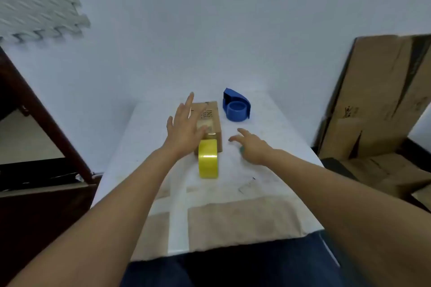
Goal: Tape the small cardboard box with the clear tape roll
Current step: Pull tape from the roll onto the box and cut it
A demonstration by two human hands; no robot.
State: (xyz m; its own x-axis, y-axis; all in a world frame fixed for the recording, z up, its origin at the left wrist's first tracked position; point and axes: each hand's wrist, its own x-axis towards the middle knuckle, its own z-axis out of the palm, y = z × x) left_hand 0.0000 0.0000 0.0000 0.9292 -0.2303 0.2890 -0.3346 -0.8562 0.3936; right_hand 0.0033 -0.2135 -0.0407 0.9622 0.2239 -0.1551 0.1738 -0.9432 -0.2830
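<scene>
Hands both out over white table [268, 184], neither gripping anything. Left hand [186, 128] lies flat, palm down, fingers spread and extended, resting on top of small cardboard box [213, 121], covering its left and near part; thumb side sits near a shiny patch of tape on the box top. Right hand [253, 147] hovers or rests just right of the box, fingers loosely curled and apart, empty; contact with the table unclear. A small teal spot shows at its thumb, too small to identify.

Box sits mid-table, long side running away from the camera, dark print visible on the top face. Tape roll [208, 158], yellowish and translucent, stands on edge on the table, touching the near end of the box, just below the left hand's wrist area. Whether a strip runs from roll onto box cannot be told for certain.

Blue tape dispenser [236, 106] stands on the table to the far right of the box, apart from it. Flattened cardboard boxes [373, 100] lean against the wall at right. Image slightly motion-blurred.
</scene>
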